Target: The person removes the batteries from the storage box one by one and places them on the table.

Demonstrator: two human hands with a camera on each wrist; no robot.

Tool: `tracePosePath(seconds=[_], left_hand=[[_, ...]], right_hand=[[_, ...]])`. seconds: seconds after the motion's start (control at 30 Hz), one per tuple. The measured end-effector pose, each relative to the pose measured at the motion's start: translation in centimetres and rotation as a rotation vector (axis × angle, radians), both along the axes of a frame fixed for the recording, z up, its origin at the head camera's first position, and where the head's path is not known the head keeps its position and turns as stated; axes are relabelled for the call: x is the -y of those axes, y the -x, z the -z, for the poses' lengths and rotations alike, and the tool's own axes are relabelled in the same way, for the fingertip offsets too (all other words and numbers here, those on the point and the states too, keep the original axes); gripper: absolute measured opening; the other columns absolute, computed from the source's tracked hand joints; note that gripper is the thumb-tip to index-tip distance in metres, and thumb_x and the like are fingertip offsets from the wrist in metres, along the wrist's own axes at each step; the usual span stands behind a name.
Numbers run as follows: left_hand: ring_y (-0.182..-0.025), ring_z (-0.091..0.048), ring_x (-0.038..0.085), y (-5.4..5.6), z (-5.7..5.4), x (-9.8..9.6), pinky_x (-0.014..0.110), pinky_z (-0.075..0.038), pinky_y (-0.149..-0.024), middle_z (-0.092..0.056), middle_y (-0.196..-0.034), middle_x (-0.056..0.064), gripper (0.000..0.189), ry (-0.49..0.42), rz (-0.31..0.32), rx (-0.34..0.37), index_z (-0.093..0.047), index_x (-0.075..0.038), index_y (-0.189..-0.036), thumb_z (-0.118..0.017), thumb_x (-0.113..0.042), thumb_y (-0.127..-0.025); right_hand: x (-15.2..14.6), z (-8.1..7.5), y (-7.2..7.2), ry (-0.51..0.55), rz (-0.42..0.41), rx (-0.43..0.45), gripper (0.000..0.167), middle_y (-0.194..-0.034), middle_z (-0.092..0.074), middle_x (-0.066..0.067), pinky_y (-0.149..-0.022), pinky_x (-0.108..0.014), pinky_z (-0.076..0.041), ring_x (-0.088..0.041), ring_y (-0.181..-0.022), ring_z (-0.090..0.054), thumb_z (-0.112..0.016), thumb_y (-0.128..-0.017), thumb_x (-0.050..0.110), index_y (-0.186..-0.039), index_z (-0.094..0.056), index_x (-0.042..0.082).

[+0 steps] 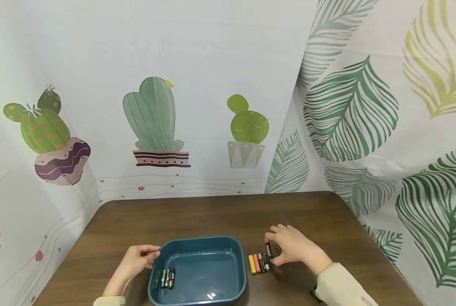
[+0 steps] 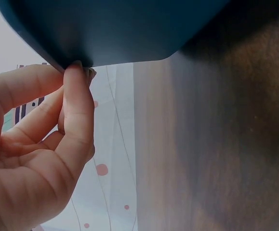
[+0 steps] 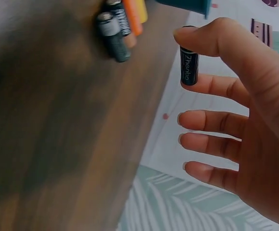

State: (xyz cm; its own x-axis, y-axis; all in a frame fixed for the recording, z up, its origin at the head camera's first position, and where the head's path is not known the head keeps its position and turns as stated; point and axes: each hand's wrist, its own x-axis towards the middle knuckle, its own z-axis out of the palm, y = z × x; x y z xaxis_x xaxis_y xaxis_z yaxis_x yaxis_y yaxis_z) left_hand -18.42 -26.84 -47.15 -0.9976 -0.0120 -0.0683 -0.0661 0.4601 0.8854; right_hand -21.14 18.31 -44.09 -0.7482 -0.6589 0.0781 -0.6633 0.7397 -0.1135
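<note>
A blue rectangular bin (image 1: 209,272) stands on the table in front of me. My left hand (image 1: 136,260) is at its left side, and in the left wrist view its thumb and fingers pinch the bin's rim. Between the thumb and index finger of my right hand (image 1: 291,245) is a black battery (image 3: 189,67) with white lettering, gripped at its two ends. The other right fingers are spread apart. Just left of that hand lies a side-by-side row with a yellow battery (image 1: 252,265), an orange battery (image 1: 257,263) and dark batteries (image 1: 264,262). Inside the bin, a few batteries (image 1: 167,278) lie by the left wall.
The brown wooden table (image 1: 197,212) reaches back to a cloth backdrop (image 1: 209,63) printed with cacti and leaves. A small dark object (image 1: 314,294) lies partly hidden beside the right sleeve. The battery row sits close to the bin's right wall.
</note>
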Motion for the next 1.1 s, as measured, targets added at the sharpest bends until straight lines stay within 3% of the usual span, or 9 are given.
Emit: tracePosePath(seconds=[0.37, 0.7, 0.87, 1.1], left_hand=[[-0.064, -0.061, 0.02, -0.1, 0.0, 0.0, 0.033, -0.057, -0.059, -0.068, -0.083, 0.014, 0.02, 0.001, -0.024, 0.008, -0.067, 0.015, -0.102, -0.066, 0.003, -0.086], [-0.065, -0.062, 0.021, 0.0, -0.1, 0.1, 0.036, -0.057, -0.06, -0.069, -0.084, 0.016, 0.022, 0.01, 0.004, -0.006, -0.065, 0.016, -0.103, -0.066, 0.001, -0.087], [-0.066, -0.062, 0.02, 0.0, -0.2, 0.0, 0.034, -0.057, -0.06, -0.069, -0.085, 0.015, 0.02, 0.005, -0.006, 0.002, -0.067, 0.014, -0.103, -0.065, 0.002, -0.087], [-0.065, -0.062, 0.02, 0.0, 0.0, 0.1, 0.036, -0.057, -0.06, -0.069, -0.084, 0.016, 0.022, -0.004, 0.014, -0.004, -0.065, 0.017, -0.103, -0.065, 0.001, -0.087]], right_hand=[[-0.5, 2.9, 0.5, -0.025, 0.014, 0.093, 0.042, -0.093, -0.056, 0.003, -0.082, -0.056, -0.049, -0.021, -0.086, -0.054, -0.085, -0.063, 0.031, -0.097, -0.064, 0.018], [-0.4, 3.9, 0.6, -0.01, 0.038, 0.15, 0.044, -0.099, -0.059, -0.001, -0.087, -0.062, -0.046, -0.027, -0.094, -0.056, -0.087, -0.062, 0.03, -0.097, -0.063, 0.018], [-0.3, 4.0, 0.6, -0.015, 0.036, 0.142, 0.044, -0.095, -0.057, 0.002, -0.086, -0.06, -0.046, -0.024, -0.09, -0.055, -0.087, -0.062, 0.03, -0.098, -0.063, 0.018], [-0.2, 4.1, 0.6, -0.03, 0.029, 0.13, 0.044, -0.09, -0.055, 0.006, -0.074, -0.046, -0.048, -0.015, -0.082, -0.05, -0.087, -0.062, 0.032, -0.097, -0.063, 0.02]])
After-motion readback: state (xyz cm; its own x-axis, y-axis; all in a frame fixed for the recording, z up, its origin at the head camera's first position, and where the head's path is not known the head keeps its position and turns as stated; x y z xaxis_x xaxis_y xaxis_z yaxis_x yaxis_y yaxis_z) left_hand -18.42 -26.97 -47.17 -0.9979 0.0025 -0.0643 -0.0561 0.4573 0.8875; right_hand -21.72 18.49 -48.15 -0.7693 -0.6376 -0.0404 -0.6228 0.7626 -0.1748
